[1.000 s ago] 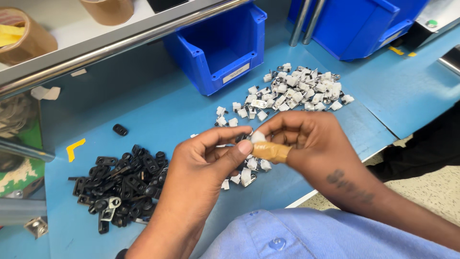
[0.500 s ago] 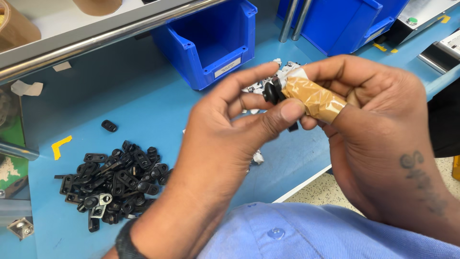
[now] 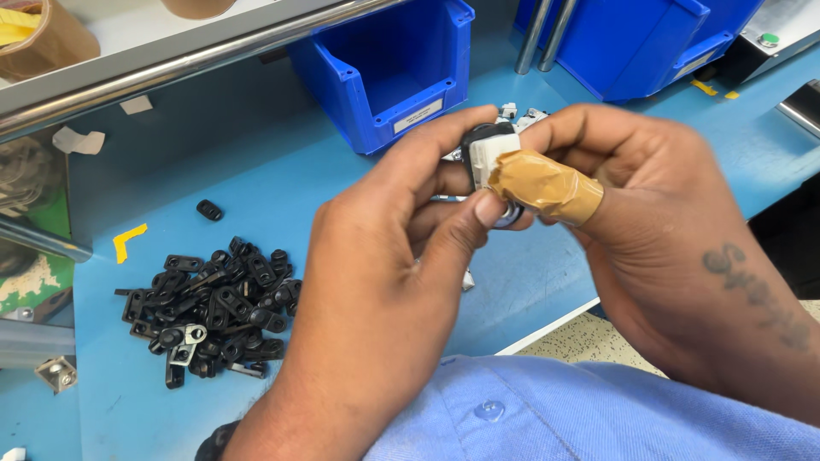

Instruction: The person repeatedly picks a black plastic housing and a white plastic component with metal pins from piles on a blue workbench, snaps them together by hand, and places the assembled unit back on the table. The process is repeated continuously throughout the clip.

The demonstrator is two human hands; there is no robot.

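My left hand point(image 3: 384, 282) and my right hand point(image 3: 649, 222) are raised close to the camera over the blue table. Together they pinch a small white clip point(image 3: 489, 158) pressed against a black plastic part point(image 3: 475, 137). My right thumb, wrapped in tan tape point(image 3: 547, 186), presses on the white clip. My left index finger and thumb hold the pair from the left side. A pile of black parts point(image 3: 213, 307) lies on the table to the lower left. The heap of white clips point(image 3: 519, 113) is mostly hidden behind my hands.
An open blue bin point(image 3: 384, 72) stands at the back centre and a larger blue bin point(image 3: 632, 38) at the back right. A metal rail point(image 3: 171, 64) crosses the top left. One loose black part point(image 3: 209, 209) lies apart. The table edge point(image 3: 547, 324) runs near my torso.
Both hands have risen from the table toward the camera with the parts. The white clip now sits against the black part under my taped thumb.
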